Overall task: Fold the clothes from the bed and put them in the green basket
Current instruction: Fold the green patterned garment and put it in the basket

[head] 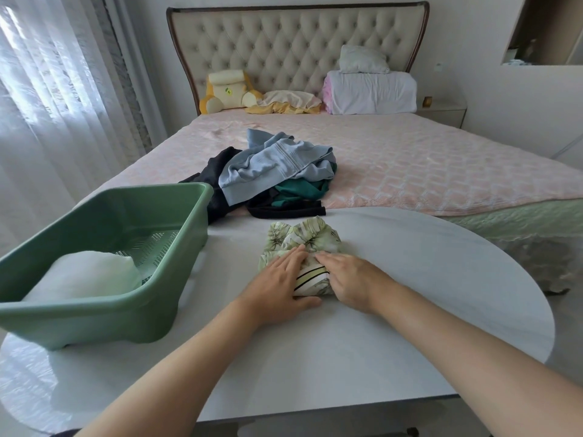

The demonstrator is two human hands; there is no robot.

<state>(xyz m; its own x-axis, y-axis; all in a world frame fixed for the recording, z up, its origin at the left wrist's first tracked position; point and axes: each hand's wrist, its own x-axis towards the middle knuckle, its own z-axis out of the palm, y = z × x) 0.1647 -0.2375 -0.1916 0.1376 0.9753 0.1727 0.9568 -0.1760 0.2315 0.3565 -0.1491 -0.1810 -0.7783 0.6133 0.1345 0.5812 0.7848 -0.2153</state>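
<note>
A leaf-print green and white garment (pixel 312 238) lies partly folded on the white table (pixel 410 279). My left hand (pixel 280 285) lies flat on its near left part, thumb along the near edge. My right hand (pixel 350 282) presses flat on its near right part, fingers straight. The green basket (pixel 176 216) stands on the table to the left, with a folded white cloth (pixel 85 274) inside. On the bed (pixel 410 159) behind lies a pile of clothes: a light blue one (pixel 274 164) on top, dark green (pixel 299 187) and black ones (pixel 220 171) beneath.
Pillows and a folded white blanket (pixel 372 89) sit at the tufted headboard, with a yellow plush cushion (pixel 227 89) to their left. Sheer curtains (pixel 47 105) hang on the left. The table's curved edge runs along the right.
</note>
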